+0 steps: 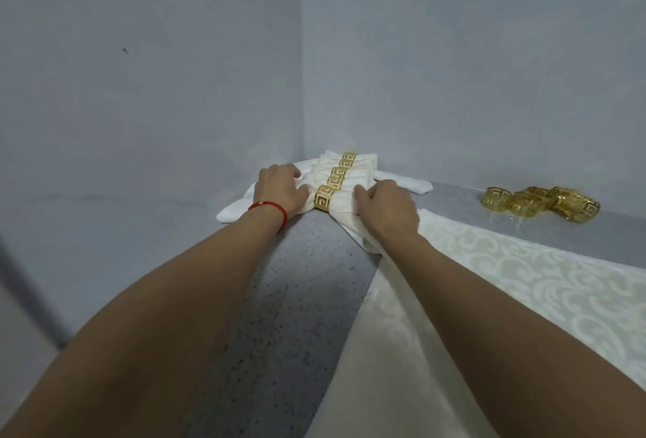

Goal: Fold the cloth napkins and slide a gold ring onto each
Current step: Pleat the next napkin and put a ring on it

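Several folded white napkins, each with a gold ring round its middle, lie side by side in the far corner of the grey counter (pixel 279 297). The nearest ringed napkin (pixel 344 205) carries a gold ring (pixel 323 197) with a key pattern. My left hand (pixel 278 189), with a red cord on its wrist, holds that napkin's left end. My right hand (pixel 386 208) grips its right end, fingers curled on the cloth. A flat cream patterned napkin (pixel 524 280) lies spread to the right, under my right forearm.
A heap of loose gold rings (pixel 542 203) sits on the counter at the back right. Two grey walls meet just behind the napkin row (pixel 349 165). The counter's left edge runs close beside my left arm.
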Available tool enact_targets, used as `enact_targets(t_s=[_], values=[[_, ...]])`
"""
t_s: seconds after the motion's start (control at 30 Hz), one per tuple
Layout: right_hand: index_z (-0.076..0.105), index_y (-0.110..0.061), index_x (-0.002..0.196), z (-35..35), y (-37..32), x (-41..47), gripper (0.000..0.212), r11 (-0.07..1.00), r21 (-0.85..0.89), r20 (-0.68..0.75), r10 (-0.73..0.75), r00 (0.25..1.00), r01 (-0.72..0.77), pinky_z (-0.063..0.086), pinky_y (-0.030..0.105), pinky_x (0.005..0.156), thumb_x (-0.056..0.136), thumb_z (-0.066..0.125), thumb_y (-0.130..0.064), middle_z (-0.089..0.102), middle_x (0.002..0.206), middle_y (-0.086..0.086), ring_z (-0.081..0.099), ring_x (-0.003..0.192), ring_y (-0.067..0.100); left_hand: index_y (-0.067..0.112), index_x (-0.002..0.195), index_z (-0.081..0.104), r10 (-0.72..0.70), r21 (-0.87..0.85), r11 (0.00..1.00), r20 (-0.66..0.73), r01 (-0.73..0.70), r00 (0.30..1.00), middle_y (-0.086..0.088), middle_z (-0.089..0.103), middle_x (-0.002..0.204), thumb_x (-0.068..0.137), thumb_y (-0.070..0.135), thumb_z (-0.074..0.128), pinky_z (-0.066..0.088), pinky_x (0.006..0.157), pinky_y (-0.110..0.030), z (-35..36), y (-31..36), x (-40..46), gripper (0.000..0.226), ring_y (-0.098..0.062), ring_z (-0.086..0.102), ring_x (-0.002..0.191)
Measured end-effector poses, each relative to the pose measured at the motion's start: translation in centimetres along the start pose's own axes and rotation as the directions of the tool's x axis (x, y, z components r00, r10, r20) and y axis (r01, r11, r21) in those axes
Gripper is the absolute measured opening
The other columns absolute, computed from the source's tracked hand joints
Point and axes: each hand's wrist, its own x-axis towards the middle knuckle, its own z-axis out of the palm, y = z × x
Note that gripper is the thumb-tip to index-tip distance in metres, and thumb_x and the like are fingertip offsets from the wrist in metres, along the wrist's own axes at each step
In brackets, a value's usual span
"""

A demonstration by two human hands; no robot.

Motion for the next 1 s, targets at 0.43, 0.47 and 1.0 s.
enact_targets(t_s=[0.43, 0.47, 1.0], values=[[0.068, -0.009, 0.089, -23.1, 21.6, -7.2, 0.033, 0.857, -0.471, -0.291, 0.07, 0.954, -0.207, 0.05, 0.041, 0.075, 0.1, 0.046, -0.032, 0.067, 0.094, 0.018, 0.065, 0.091, 0.04, 0.017, 0.094, 0.069, 0.486, 0.084, 0.865, 0.104, -0.494, 0.868, -0.001, 0.064, 0.095, 0.088, 0.019, 0.055, 0.048, 0.081, -0.04, 0.0, 13.3, -16.7, 0.015, -0.025, 0.053, 0.096], [0.07, -0.007, 0.095, -24.9, 23.3, -7.7, 0.034, 0.824, -0.5, -0.31, 0.117, 0.943, -0.266, 0.051, 0.043, 0.079, 0.1, 0.047, -0.031, 0.067, 0.099, 0.02, 0.066, 0.095, 0.041, 0.016, 0.091, 0.068, 0.464, 0.056, 0.878, 0.145, -0.476, 0.874, -0.001, 0.063, 0.093, 0.089, 0.022, 0.054, 0.05, 0.079, -0.04, 0.6, 14.5, -17.9, 0.015, -0.024, 0.054, 0.095], [0.059, -0.009, 0.082, -29.7, 30.4, -11.0, 0.012, 0.766, -0.577, -0.228, 0.184, 0.956, -0.284, 0.046, 0.037, 0.071, 0.092, 0.054, -0.007, 0.063, 0.092, 0.012, 0.063, 0.093, 0.038, 0.02, 0.071, 0.065, 0.236, -0.012, 0.971, 0.154, -0.237, 0.959, 0.007, 0.065, 0.079, 0.084, 0.024, 0.07, 0.053, 0.072, -0.035, 3.7, 18.4, -22.1, 0.015, -0.019, 0.062, 0.08]])
